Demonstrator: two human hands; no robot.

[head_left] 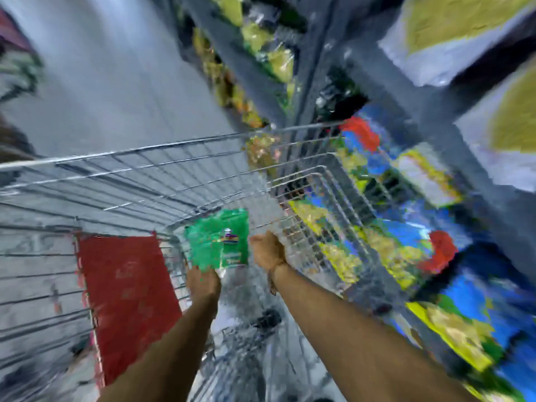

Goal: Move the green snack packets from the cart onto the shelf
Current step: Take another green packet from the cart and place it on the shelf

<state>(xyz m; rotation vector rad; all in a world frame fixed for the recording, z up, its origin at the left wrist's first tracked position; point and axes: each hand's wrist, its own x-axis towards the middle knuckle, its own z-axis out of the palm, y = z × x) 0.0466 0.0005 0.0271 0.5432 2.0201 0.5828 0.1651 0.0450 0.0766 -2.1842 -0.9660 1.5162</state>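
The picture is heavily blurred. A green snack packet is inside the wire cart, near its far end. My left hand is at the packet's lower edge and grips it. My right hand is just right of the packet with its fingers curled; I cannot tell whether it touches the packet or the cart's wire side. The shelf with bright packets runs along the right of the cart.
A red flap lies in the near left part of the cart. Yellow, blue and red packets fill the shelves on the right. Grey aisle floor stretches ahead on the left. A dark cart wheel shows through the wire floor.
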